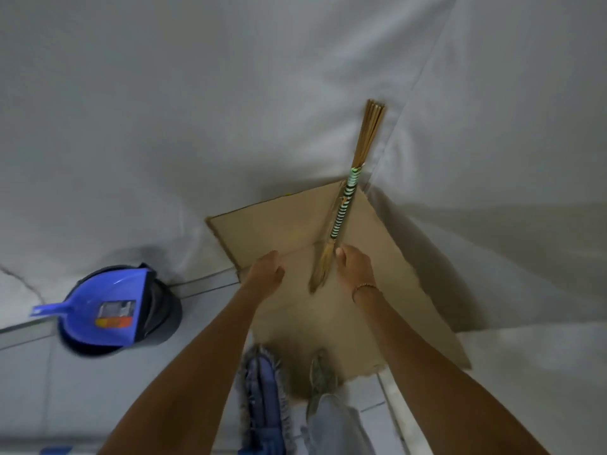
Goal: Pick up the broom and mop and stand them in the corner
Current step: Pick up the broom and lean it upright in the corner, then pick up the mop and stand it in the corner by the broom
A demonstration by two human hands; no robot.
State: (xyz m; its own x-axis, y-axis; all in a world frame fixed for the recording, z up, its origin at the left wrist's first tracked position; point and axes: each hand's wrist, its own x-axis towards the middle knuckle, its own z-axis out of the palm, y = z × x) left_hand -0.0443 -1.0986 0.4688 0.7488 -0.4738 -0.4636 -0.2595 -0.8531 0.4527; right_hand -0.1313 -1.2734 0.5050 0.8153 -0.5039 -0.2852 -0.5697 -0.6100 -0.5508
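Observation:
The broom (345, 205) leans in the corner where two white walls meet. It has a green, black and white striped wrap, bare sticks at its upper end and a wispy straw end hanging low. My right hand (356, 269) is just right of the straw end, thumb beside it and not wrapped around it. My left hand (266, 270) hovers to the left, fingers loosely curled with nothing in them. The mop (262, 392), a blue flat head with a grey fringe, lies on the tiled floor below my arms; its handle is out of view.
Brown cardboard sheets (279, 224) cover the lower walls and floor of the corner. A blue dustpan (108, 307) sits on top of a dark round bin (164, 310) against the left wall. My shoe (322, 372) stands on the cardboard beside the mop head.

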